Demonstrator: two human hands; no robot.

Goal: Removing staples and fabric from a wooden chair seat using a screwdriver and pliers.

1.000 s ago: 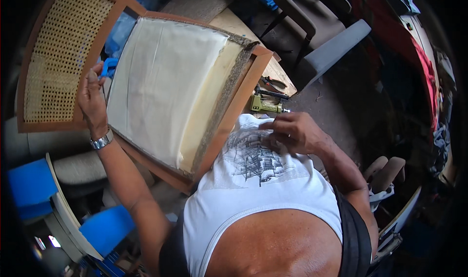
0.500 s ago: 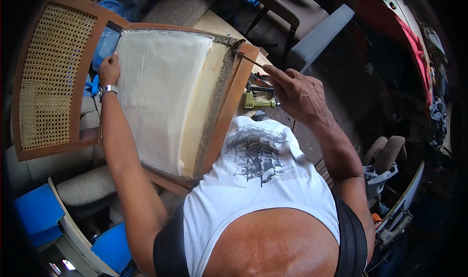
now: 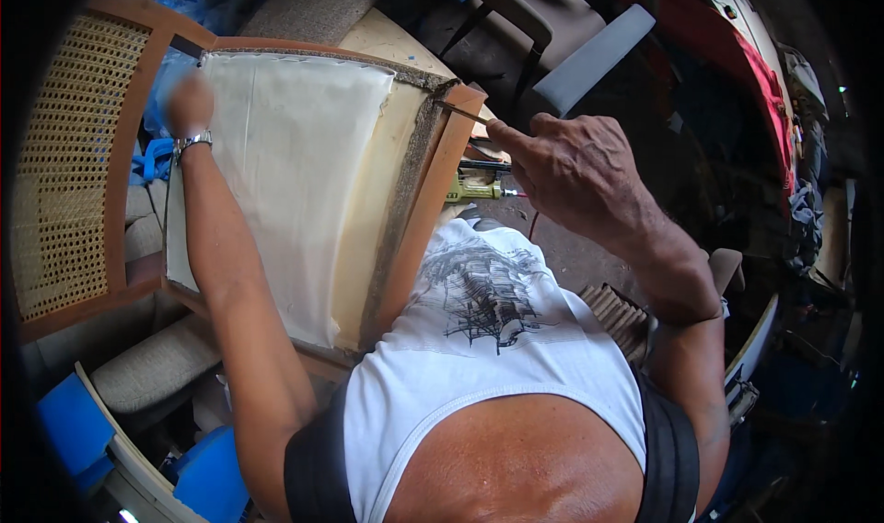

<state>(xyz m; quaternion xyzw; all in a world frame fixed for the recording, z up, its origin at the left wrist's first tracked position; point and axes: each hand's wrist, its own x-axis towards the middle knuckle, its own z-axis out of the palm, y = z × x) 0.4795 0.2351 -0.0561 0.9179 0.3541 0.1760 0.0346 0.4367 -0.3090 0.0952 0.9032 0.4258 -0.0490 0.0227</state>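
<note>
Reddish-brown wood frames the chair [image 3: 444, 155], the largest object, which spans the field from 9 to 12 o'clock with its seat facing the viewer. A white cover [image 3: 285, 182] lies over most of that seat. At 10 o'clock stands the woven cane panel [image 3: 74, 155] of the backrest. A cream layer [image 3: 365, 210] and a ragged grey-brown border [image 3: 398, 219] lie exposed along the seat's right side. Work on the seat is judged part-way: the white cover spreads broadly, whereas the strip running from 12 toward 7 o'clock remains unfinished.

The right hand [image 3: 575, 168], at 2 o'clock, is closed about a slim tool [image 3: 463, 112], its index finger extended along the shaft, which points toward the border's corner at 12 o'clock. The left hand [image 3: 190, 104], at 10 o'clock, lies by the seat's far-left corner; blur perhaps conceals its fingers, and whether it grips anything cannot be told.

Hidden portions, in descending size: part of the seat's left side, beneath the left forearm [image 3: 226, 238]; part of an olive-green power tool [image 3: 474, 191] at 1 o'clock, behind the frame; and the slim tool's handle, within the fist. Contact at its tip is unclear.
</note>
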